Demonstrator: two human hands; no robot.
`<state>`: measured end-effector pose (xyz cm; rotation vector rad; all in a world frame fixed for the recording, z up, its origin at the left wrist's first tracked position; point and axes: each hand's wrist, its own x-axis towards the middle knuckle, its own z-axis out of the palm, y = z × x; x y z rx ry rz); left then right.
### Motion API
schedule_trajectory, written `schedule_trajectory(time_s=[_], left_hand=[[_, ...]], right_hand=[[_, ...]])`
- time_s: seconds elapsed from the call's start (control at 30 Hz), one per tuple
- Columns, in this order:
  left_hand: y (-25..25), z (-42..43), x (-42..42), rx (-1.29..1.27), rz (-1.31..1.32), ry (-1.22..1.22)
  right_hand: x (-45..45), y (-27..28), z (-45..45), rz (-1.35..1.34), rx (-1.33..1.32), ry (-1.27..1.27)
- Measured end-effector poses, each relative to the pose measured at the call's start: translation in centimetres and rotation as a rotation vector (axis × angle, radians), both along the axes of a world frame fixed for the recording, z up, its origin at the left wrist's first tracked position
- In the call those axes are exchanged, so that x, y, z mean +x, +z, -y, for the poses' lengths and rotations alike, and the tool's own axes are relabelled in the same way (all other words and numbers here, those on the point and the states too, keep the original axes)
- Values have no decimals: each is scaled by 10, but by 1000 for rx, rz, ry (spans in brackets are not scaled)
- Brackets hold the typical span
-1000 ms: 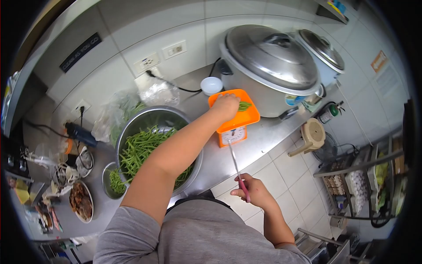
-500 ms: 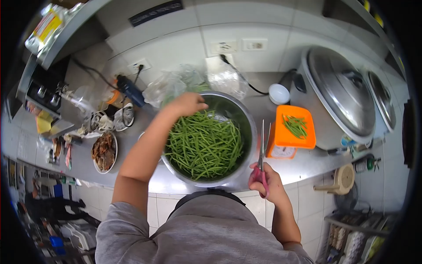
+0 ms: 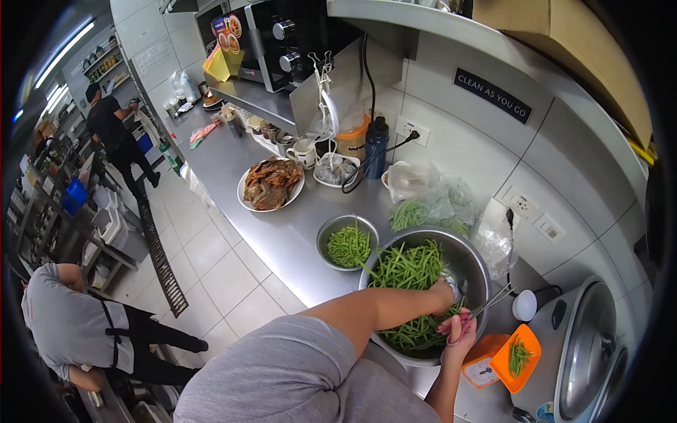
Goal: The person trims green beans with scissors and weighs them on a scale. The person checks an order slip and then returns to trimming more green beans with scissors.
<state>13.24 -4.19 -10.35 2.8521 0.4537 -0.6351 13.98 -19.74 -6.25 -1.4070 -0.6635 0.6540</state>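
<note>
A large steel bowl [image 3: 482, 271] of long green beans [image 3: 412, 264] stands on the counter. My left hand [image 3: 443, 295] reaches down into it among the beans; its fingers are mostly hidden. Held in my right hand [image 3: 462, 331] is a pair of scissors [image 3: 492, 302] with pink handles, its blades slightly apart over the bowl's right side. A smaller steel bowl [image 3: 323, 243] of cut green pieces sits to the left. Right of the large bowl, an orange tray [image 3: 530, 345] with a few beans rests on an orange kitchen scale [image 3: 481, 371].
A plate of browned food [image 3: 271, 185], a mug [image 3: 302, 153] and a blue bottle [image 3: 376, 144] stand further left. Plastic bags [image 3: 430, 190] lie behind the bowl. A big lidded pot [image 3: 575, 345] is at right. Two other people [image 3: 116, 130] are in the aisle at left.
The view has swung left, bringing the small bowl and both people into clearer sight. My left hand has gone deeper into the large bowl. The scissors have come over its rim.
</note>
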Motion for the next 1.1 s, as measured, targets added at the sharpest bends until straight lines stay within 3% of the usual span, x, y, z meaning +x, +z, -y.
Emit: schedule_trajectory(time_s=[0.1,0.2,0.3,0.4,0.47,0.5,0.6,0.67,0.8,0.87,0.97,1.1], left_hand=[[11,-2,-13,-11,94,16],[40,-10,-42,-188,571,169],[76,-13,-72,-160,686,163],[98,-9,-88,-79,129,143],[128,-7,-106,-216,301,109],[112,-7,-106,-229,551,124],[150,-11,-147,-149,671,18],[166,-6,-193,-223,890,-26],[186,-9,-299,-435,732,98],[156,-14,-359,-383,1314,11],[168,-39,-512,-242,796,169],[108,-40,-740,-87,439,909]], right_hand=[[3,1,-1,-56,49,-11],[5,-1,-4,-43,58,-45],[0,-1,0,-17,65,-96],[1,-9,1,9,-4,-133],[10,-2,11,92,-104,-73],[13,4,13,133,-150,-41],[11,52,13,397,-517,110],[4,75,-2,533,-483,167],[-91,145,-69,1183,-442,371],[-169,173,-112,1219,-364,511],[-287,178,-175,1049,-225,723],[-437,94,-252,526,-317,1069]])
